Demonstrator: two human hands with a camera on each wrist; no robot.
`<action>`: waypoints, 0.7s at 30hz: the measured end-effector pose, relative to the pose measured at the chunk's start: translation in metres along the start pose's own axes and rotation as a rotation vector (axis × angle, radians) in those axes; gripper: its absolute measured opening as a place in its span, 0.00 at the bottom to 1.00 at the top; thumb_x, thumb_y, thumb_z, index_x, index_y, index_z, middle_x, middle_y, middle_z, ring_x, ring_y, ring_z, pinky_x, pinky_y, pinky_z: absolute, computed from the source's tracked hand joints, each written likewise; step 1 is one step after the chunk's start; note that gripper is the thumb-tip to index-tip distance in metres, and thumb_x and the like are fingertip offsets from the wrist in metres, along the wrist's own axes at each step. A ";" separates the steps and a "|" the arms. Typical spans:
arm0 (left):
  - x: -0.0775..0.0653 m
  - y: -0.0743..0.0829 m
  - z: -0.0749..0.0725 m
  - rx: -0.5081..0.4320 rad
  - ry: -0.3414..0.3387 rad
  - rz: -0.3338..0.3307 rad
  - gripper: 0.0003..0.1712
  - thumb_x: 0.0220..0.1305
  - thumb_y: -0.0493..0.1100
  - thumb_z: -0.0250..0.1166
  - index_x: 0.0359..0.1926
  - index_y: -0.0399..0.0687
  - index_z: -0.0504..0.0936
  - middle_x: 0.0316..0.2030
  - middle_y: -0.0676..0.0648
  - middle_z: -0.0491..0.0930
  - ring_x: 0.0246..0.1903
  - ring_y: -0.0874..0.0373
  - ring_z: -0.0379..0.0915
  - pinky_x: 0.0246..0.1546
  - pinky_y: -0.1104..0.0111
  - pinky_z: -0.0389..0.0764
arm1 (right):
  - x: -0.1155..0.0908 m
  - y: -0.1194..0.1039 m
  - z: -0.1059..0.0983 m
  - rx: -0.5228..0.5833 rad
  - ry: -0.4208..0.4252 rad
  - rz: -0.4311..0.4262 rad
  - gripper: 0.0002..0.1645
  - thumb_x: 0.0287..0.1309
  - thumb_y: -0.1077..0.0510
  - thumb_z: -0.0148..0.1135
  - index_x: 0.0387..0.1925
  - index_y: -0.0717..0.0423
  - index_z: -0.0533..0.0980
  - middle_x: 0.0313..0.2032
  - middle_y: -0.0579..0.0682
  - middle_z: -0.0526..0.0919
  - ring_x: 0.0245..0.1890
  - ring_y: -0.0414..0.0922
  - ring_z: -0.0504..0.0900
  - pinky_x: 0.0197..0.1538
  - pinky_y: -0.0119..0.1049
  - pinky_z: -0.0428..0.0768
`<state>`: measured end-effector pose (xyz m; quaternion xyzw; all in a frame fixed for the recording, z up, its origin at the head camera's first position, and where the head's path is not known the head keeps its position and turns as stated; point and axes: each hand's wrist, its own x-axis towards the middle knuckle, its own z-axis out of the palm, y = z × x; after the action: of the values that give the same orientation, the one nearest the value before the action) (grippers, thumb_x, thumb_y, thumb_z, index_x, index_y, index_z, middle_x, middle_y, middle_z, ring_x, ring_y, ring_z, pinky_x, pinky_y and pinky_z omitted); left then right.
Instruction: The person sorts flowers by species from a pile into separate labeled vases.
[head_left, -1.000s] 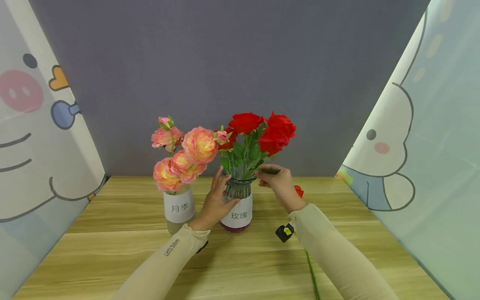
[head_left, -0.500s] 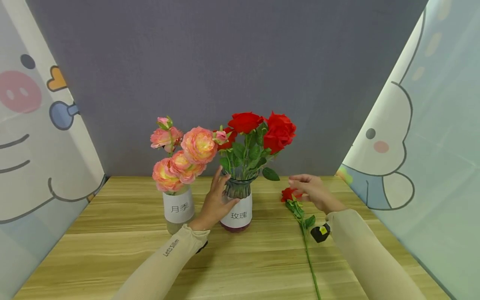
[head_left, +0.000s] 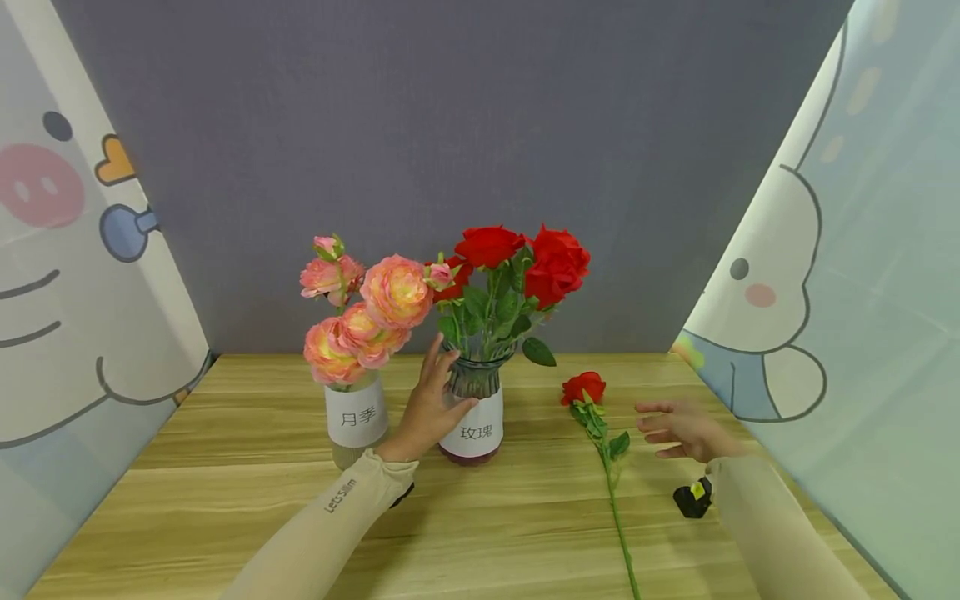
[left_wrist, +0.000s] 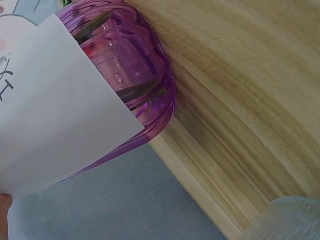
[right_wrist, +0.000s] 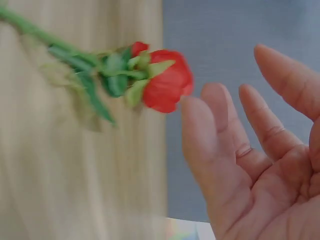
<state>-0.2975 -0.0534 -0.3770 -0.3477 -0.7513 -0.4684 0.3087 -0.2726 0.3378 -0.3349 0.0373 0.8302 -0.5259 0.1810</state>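
Note:
My left hand (head_left: 427, 408) holds the left side of a glass vase (head_left: 476, 383), thumb across its front and fingers by the neck. This vase has a white paper label and a purple base (left_wrist: 132, 65); several red roses (head_left: 557, 265) with green leaves stand in it. Right of it, a single red rose (head_left: 583, 387) lies on the table, its long stem (head_left: 618, 525) pointing toward me. My right hand (head_left: 686, 429) hovers to the right of that rose, fingers spread and holding nothing. In the right wrist view its fingertips (right_wrist: 197, 115) appear close beside the bloom (right_wrist: 170, 82).
A second labelled vase (head_left: 356, 417) stands at the left with several pink-and-yellow flowers (head_left: 397, 290), one bud overlapping the red roses in the head view. A grey panel (head_left: 480, 125) rises behind the wooden table (head_left: 225, 500). Cartoon-printed panels flank both sides.
My right hand has left a leaf at the vase's rim and moved right, past the lying rose, which is now uncovered. The leaf hangs out over the rim. My left hand stays put.

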 end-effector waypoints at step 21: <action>-0.001 -0.002 0.001 0.002 0.004 0.023 0.53 0.47 0.25 0.73 0.69 0.51 0.53 0.69 0.28 0.42 0.57 0.30 0.64 0.37 0.49 0.79 | 0.008 0.057 0.072 0.026 0.143 0.104 0.30 0.56 0.64 0.62 0.59 0.71 0.66 0.19 0.48 0.75 0.18 0.40 0.72 0.23 0.34 0.72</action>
<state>-0.2986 -0.0530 -0.3789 -0.3552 -0.7469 -0.4649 0.3161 -0.2466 0.2981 -0.4143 0.1201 0.8311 -0.5226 0.1476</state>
